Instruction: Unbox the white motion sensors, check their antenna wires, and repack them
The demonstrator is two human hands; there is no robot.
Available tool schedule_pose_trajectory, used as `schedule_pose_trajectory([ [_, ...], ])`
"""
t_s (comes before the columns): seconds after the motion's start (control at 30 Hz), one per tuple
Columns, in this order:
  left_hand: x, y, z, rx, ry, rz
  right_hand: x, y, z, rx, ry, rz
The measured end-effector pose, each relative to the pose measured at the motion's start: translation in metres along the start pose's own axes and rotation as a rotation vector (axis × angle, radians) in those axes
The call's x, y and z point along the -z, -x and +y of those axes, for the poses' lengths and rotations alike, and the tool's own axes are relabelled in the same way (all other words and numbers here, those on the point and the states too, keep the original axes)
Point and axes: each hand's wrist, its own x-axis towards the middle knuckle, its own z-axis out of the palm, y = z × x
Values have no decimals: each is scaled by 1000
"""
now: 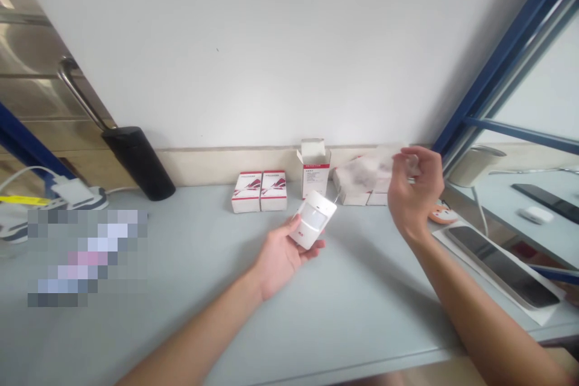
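A white detector unit with a curved window lies in my left hand, its fingers and thumb round the lower end. My right hand is raised to the right with curled fingers, closed on a thin clear plastic bag that is smeared by motion. Behind the detector an upright white and red box stands with its top flap open. Two closed boxes sit side by side left of it. More boxes are to its right, partly hidden behind the bag.
A black cylinder leans at the back left, near power strips. A blurred-out object lies at the left. On the right are a phone, an orange and white item and a blue-framed glass panel. A white wall rises behind.
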Motion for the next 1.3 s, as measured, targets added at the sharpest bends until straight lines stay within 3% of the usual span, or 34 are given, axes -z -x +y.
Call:
schedule_pose_trajectory([
  [0.07,-1,1,2,4,15,5,-1,-7,8,1,79,23],
  [0.17,-2,2,4,28,30,0,-12,-10,22,-57,92,-72],
  [0.33,0,3,2,4,66,-35,-40,1,40,-142,206,-517],
  [0.53,-2,3,2,-22,80,22,-60,9,49,-101,247,-951],
  [0.63,-2,2,1,-35,81,26,-62,7,49,-10,241,-910],
  [0.8,0,0,-2,-52,76,-23,-44,11,27,47,125,-480],
  [0.87,0,0,-3,-56,74,-61,-33,19,12,35,14,-519],
  [0.93,0,0,-4,-52,67,-72,-24,30,-5,-103,-101,-755],
  [1.07,-3,1,-5,-37,18,-66,-17,49,-25,-613,-254,-1115],
  [1.17,-6,3,-6,-40,-20,-79,-18,56,-26,-823,-382,-1196],
  [1.3,-9,5,-6,-48,-52,-53,-20,60,-22,-839,-450,-1158],
])
